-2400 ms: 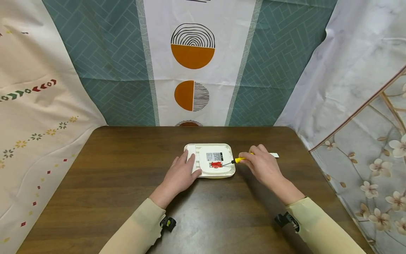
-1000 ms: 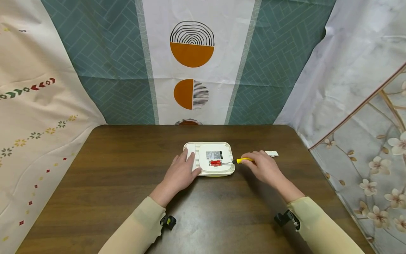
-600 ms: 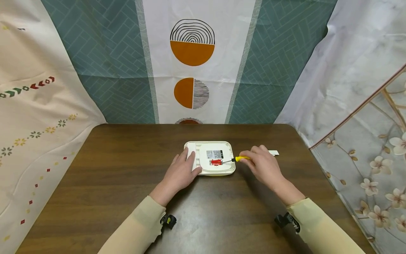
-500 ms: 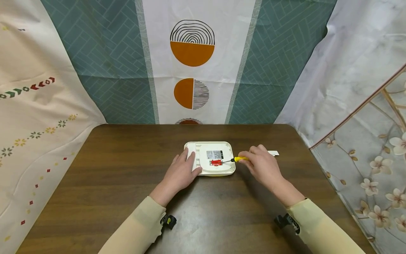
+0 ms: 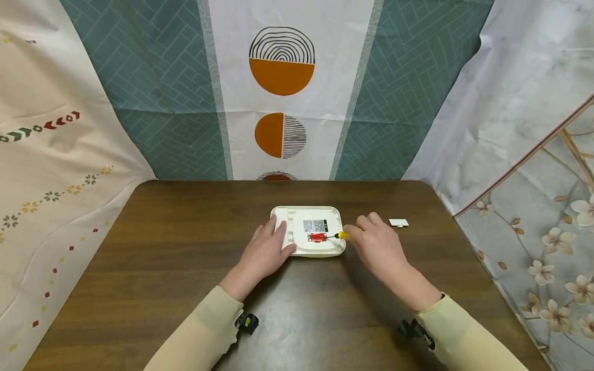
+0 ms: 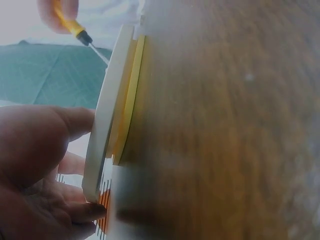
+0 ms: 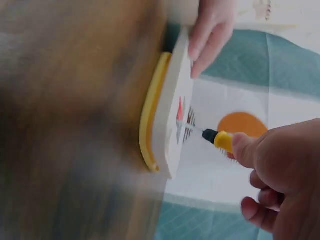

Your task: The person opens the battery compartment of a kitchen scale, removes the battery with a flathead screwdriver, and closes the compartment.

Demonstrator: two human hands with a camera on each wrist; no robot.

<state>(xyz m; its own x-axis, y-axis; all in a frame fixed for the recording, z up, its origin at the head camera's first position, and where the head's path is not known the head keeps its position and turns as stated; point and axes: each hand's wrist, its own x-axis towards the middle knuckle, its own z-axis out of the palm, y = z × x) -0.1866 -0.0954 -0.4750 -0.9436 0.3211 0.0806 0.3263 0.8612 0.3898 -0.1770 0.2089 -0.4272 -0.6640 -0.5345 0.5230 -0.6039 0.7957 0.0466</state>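
A white rounded device (image 5: 335,246), perhaps a kitchen scale, lies face down at the middle of the table, with a printed label (image 5: 314,225) on its back. In its small compartment sits a red battery (image 5: 317,237). My left hand (image 5: 266,247) rests across the device's left end, fingers extended on it. A yellow-handled screwdriver (image 5: 342,235) is pinched in my right hand (image 5: 378,245) by thumb and fingers. Its thin tip reaches the battery's right end; the right wrist view shows the screwdriver (image 7: 223,140) tilted against the compartment. Most of the handle is hidden by the hand.
A small white cover (image 5: 398,222) with a tab lies on the brown wooden table (image 5: 195,232), beyond my right hand. A yellow layer (image 6: 131,100) shows beneath the device in the left wrist view. Patterned cloths (image 5: 176,129) hang behind and beside the table.
My right hand has shifted left toward the device, with the screwdriver handle now more hidden in the fingers. The small cover shows whole again. My left hand stays in place.
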